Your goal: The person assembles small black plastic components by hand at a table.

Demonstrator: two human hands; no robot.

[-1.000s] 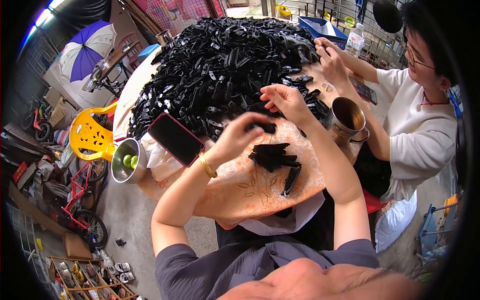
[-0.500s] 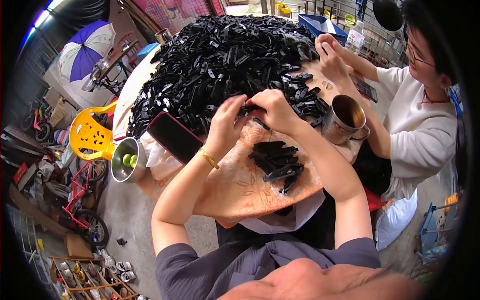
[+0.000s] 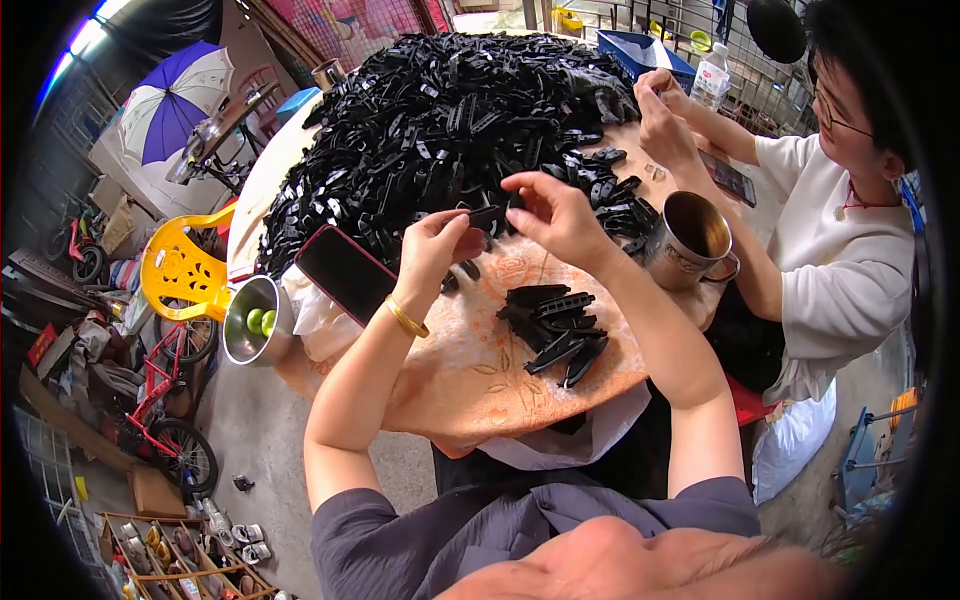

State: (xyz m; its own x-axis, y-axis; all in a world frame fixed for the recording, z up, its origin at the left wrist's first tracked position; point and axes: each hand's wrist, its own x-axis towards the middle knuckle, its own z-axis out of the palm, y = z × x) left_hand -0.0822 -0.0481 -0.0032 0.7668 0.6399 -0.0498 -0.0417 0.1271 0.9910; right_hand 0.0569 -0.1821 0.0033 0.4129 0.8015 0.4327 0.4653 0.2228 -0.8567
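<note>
My left hand (image 3: 436,248) pinches a narrow black plastic piece (image 3: 486,216) at its left end, over the near edge of a big heap of similar black pieces (image 3: 420,140). My right hand (image 3: 560,218) is bent round the other end, a dark bit showing between thumb and forefinger. Whether that bit is a separate part, I cannot tell. Below my hands, a small pile of longer black pieces (image 3: 556,330) lies on the orange patterned tablecloth (image 3: 470,385). A couple of loose dark pieces sit beside my left wrist.
Left of my forearm are a dark-screened phone (image 3: 345,275) and a metal bowl (image 3: 258,335) with green fruit. A metal mug (image 3: 688,240) stands by my right forearm. On the right a person (image 3: 835,220) works with raised hands, near another phone (image 3: 730,178), a bottle (image 3: 711,78) and a blue basket (image 3: 640,58).
My hands have drawn apart from close together, uncovering the black piece between them. My right fingers have opened wider, and my left hand has shifted slightly left.
</note>
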